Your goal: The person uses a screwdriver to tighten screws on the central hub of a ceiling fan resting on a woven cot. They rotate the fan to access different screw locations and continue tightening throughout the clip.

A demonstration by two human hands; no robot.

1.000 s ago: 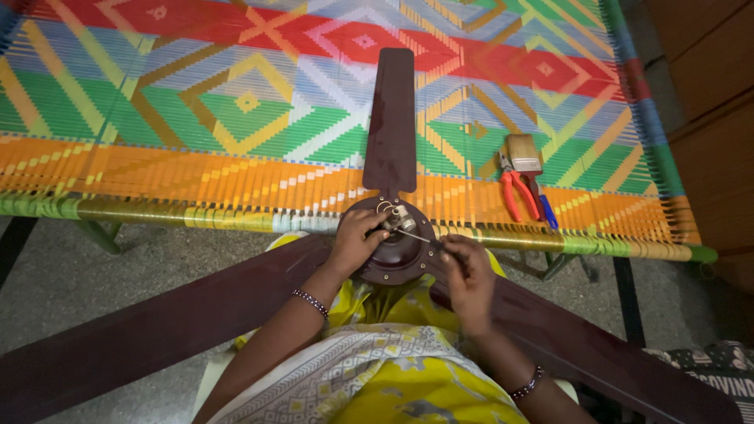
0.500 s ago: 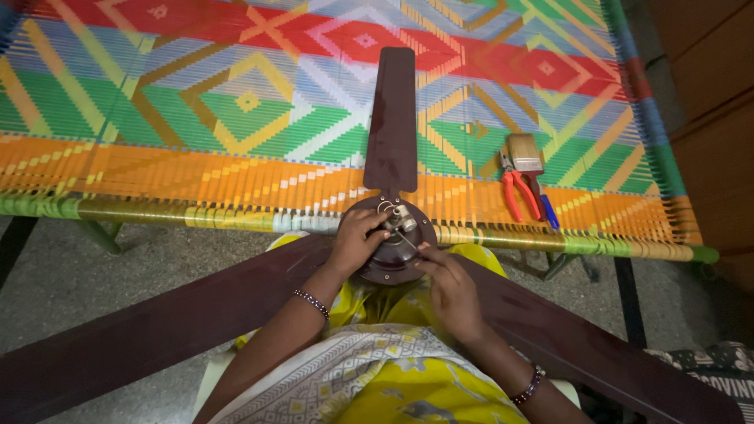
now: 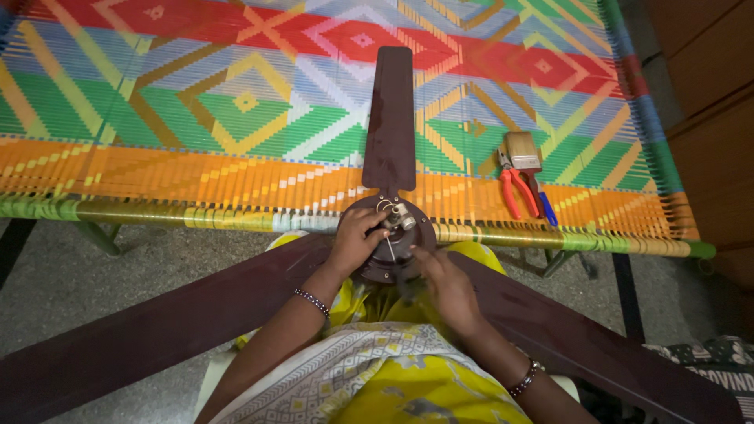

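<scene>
**Dark brown fan, hub under both hands**

Brown-lacquered fan (image 3: 390, 126): three blades, one lying up across the cot, two spreading down past my knees. Hub (image 3: 390, 239) rests in my lap at the cot's near edge.

Left hand (image 3: 355, 239): fingers closed around the small metal shaft fitting and wires at hub centre.

Right hand (image 3: 444, 284): on the hub's lower rim, fingers curled together; whether they pinch anything, I cannot tell.

Risk, as I judge it: the thin wires could kink or tear if the fitting twists; the fan, balanced on my lap, could tip if a long blade is knocked.

Cot (image 3: 236, 118): bright woven bands, geometric pattern. On it, apart from the hub, red pliers (image 3: 514, 188) beside a brush (image 3: 525, 153).

Floor (image 3: 118, 267): grey speckled stone. Wooden panel at right.
</scene>
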